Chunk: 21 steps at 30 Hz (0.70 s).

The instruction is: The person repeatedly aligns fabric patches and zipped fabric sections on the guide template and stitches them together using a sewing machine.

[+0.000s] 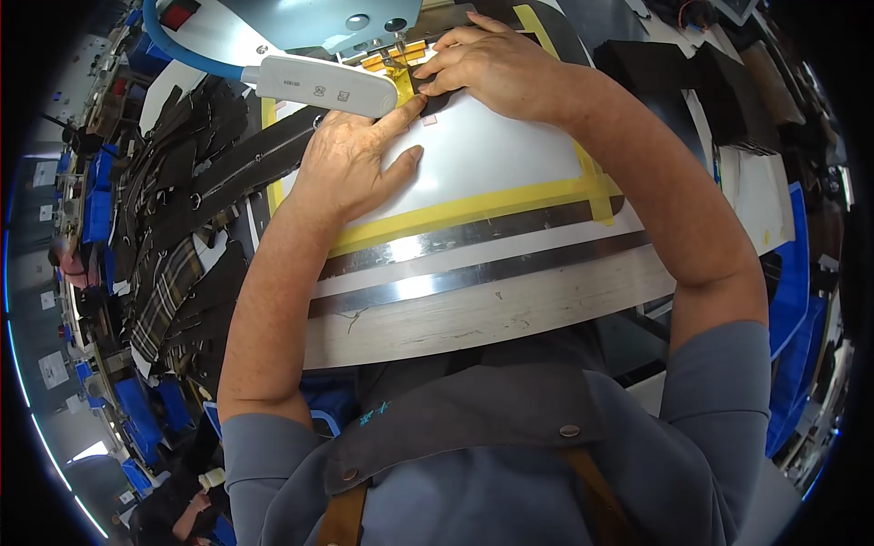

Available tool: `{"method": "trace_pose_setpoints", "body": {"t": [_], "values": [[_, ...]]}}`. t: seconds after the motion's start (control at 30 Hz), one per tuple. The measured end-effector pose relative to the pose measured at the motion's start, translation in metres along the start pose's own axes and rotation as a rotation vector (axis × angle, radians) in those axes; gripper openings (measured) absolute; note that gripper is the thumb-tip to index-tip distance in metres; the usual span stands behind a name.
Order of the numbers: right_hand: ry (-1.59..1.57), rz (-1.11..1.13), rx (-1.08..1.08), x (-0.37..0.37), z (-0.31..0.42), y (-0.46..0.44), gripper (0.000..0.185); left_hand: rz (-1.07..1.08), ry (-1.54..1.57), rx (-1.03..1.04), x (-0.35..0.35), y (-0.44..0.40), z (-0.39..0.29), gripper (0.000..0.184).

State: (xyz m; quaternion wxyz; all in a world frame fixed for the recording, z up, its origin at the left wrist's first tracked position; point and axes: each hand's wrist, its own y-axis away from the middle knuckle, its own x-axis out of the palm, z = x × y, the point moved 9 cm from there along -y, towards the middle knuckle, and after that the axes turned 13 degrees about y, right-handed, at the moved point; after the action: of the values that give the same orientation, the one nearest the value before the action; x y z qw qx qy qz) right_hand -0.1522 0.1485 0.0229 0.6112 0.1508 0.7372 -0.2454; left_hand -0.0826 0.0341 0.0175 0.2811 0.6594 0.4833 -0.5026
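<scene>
The left hand is not pinching anything: its pointing finger is reaching to the edge of the dark piece, and its thumb is standing wide apart over the white board. The right hand is lying with its fingers spreading and pressing from above; I am not seeing any pinch there. The dark piece is lying partly under these fingers, just beside the yellow guide and near the metal foot of the machine.

In my judgement, this step is asking for light and even pressure from the 2 hands, so that the piece is staying flat and is not turning. The fingertips are resting quite near the foot, so it seems safer if they are holding the sides only. The white lamp is hanging above the left hand, so the wrist is needing care.

Farther out, yellow tape is bordering the board, and many dark strips are lying at the left.
</scene>
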Motion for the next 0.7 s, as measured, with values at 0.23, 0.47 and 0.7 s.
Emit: {"method": "trace_pose_setpoints", "body": {"t": [0.23,0.47,0.7], "values": [[0.032,-0.017,0.027,0.007,-0.005,-0.002,0.037,0.008,-0.017,-0.036,0.002,-0.004,0.002,0.055],[0.047,-0.064,0.022,0.012,-0.016,-0.015,0.051,0.02,-0.088,0.0,0.003,-0.011,0.013,0.055],[0.061,-0.02,0.048,0.018,-0.023,-0.03,0.05,0.0,-0.176,-0.014,-0.003,-0.014,0.018,0.053]]}}
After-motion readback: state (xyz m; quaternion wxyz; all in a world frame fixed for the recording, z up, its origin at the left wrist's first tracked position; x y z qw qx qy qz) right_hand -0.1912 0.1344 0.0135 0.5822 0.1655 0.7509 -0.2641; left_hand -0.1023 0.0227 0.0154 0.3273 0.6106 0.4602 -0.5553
